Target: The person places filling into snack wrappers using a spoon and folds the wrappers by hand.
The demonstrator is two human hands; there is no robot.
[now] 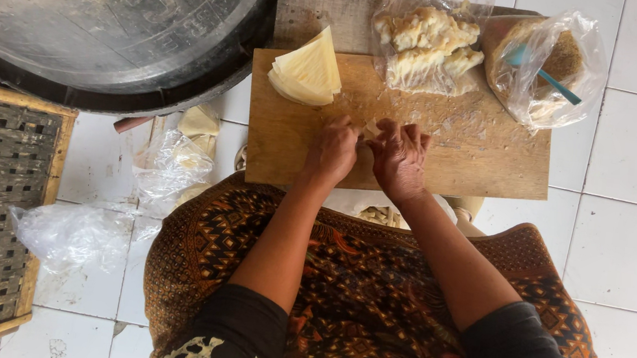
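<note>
Seated on the tiled floor (630, 245), a person's left hand (332, 152) and right hand (401, 159) pinched a small pale wrapper (371, 131) together at the wooden board's (493, 157) near edge; neat folding probably called for even pressure. Beyond lay stacked triangular wrappers (308, 71) and bagged filling (427, 41).

Both forearms reach forward over the patterned cloth on the lap, bare from the elbows, and come together at the near edge of the wooden board (453, 152). The left hand (332, 152) and the right hand (400, 161) rest side by side there, fingers curled down and almost touching each other.
</note>
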